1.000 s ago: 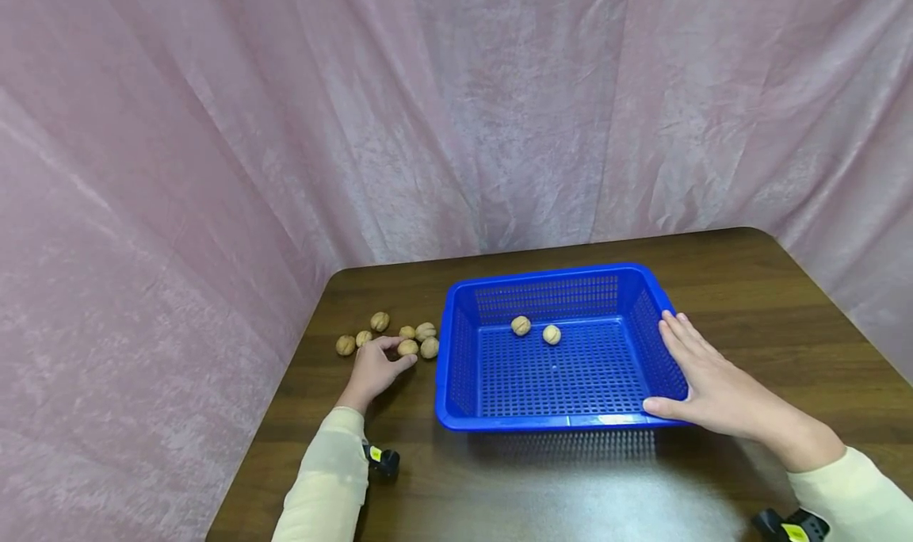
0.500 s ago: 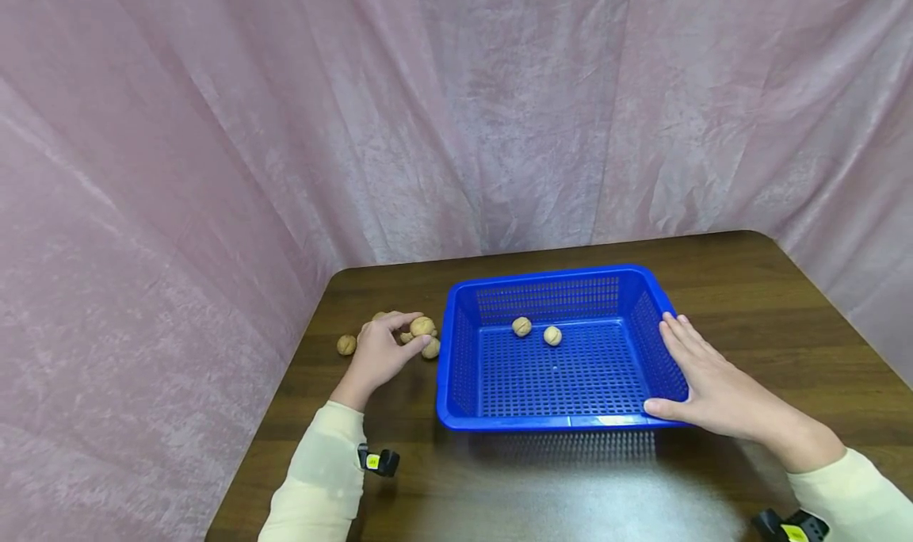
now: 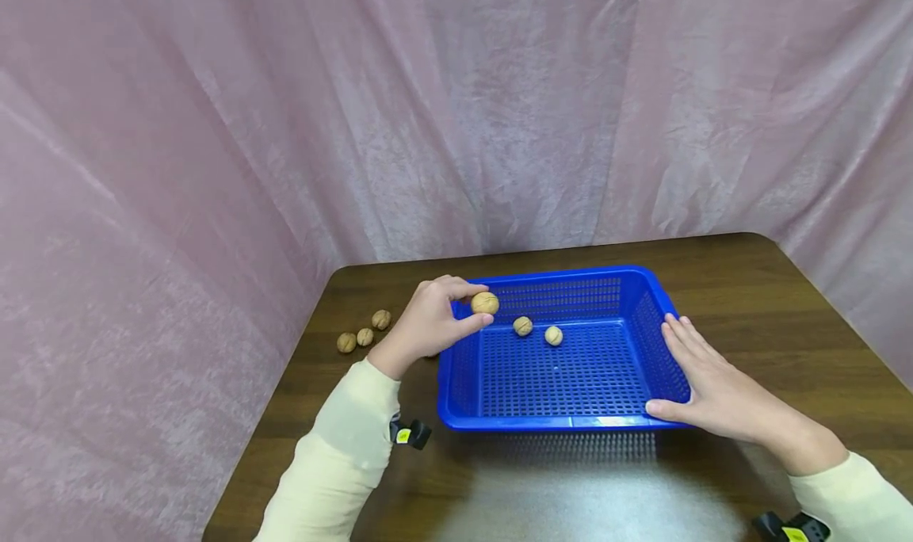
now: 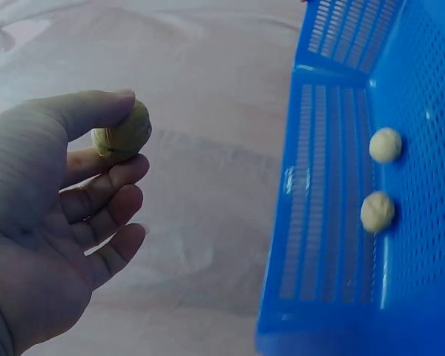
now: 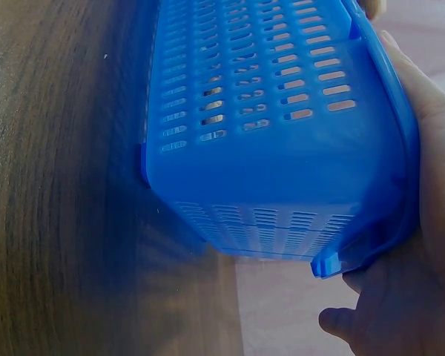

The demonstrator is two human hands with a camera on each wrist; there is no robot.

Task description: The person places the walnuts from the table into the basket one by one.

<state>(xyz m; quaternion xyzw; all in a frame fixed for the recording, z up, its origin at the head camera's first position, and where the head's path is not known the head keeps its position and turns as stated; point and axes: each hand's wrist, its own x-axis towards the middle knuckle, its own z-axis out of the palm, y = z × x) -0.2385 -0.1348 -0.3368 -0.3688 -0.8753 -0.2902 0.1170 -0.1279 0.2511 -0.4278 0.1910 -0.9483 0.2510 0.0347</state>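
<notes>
My left hand (image 3: 431,316) pinches a walnut (image 3: 485,303) between thumb and fingers, above the left rim of the blue plastic basket (image 3: 571,422). In the left wrist view the same walnut (image 4: 126,133) shows at the fingertips, the other fingers loosely bent below it. Two walnuts lie on the basket floor, one walnut (image 3: 523,326) to the left of a paler walnut (image 3: 553,336). My right hand (image 3: 720,387) rests on the basket's right front corner with straight fingers along the right rim and the thumb on the front rim.
Three walnuts lie on the brown wooden table (image 3: 756,288) left of the basket, among them a walnut (image 3: 346,342) farthest left. Others there are mostly hidden behind my left hand and wrist. A pink curtain (image 3: 499,130) hangs behind the table.
My left hand has picked up a walnut from the group on the table and carried it up and right, over the basket's left side. The right hand and the basket have stayed put.
</notes>
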